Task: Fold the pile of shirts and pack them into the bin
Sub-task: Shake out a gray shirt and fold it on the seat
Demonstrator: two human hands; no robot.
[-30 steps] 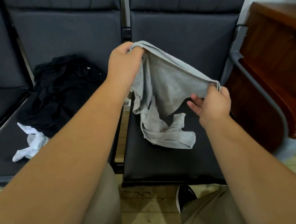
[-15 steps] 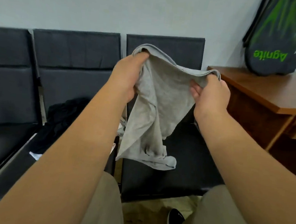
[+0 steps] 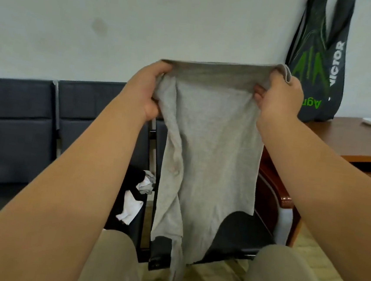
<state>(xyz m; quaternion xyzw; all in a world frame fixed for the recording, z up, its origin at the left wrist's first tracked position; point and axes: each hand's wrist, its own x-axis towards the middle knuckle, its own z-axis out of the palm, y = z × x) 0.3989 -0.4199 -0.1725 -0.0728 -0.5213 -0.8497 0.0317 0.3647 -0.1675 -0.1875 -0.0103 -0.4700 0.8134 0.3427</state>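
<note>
– So, where is the grey shirt (image 3: 208, 154) hanging right now?
– Dead centre, off the chair. Its top edge is stretching taut between both hands, running from 10 o'clock to 2 o'clock. The body is drooping toward 6 o'clock, with a narrow tail dangling between the person's knees (image 3: 111, 264).
– What is the left hand (image 3: 148, 91) doing?
– It is sitting at 10 o'clock and gripping the top corner. Fingers are curling over the hem, pressed together, and the thumb is pinching the cloth from below.
– And the right hand (image 3: 279, 97)?
– It is gripping the other corner at 2 o'clock. The cloth is bunching over the knuckles, and the fingertips (image 3: 258, 90) are curling in behind the fabric, close together.
– Is the shirt touching anything else?
– Cannot tell. The lower part is hanging in front of the dark seat (image 3: 238, 236) at 5 o'clock, and whether they are touching is not showing.
– Where is the rest of the pile sitting?
– Black and white garments (image 3: 132, 203) are lying crumpled on the next seat at 8 o'clock, just beside the shirt's left edge and partly hiding behind the left forearm.
– What is showing in the background?
– A row of dark chairs (image 3: 17, 135) is running along the wall at 9 o'clock. A black-and-green racket bag (image 3: 319, 62) is hanging at 1 o'clock, above a wooden desk (image 3: 350, 138) at 3 o'clock.
</note>
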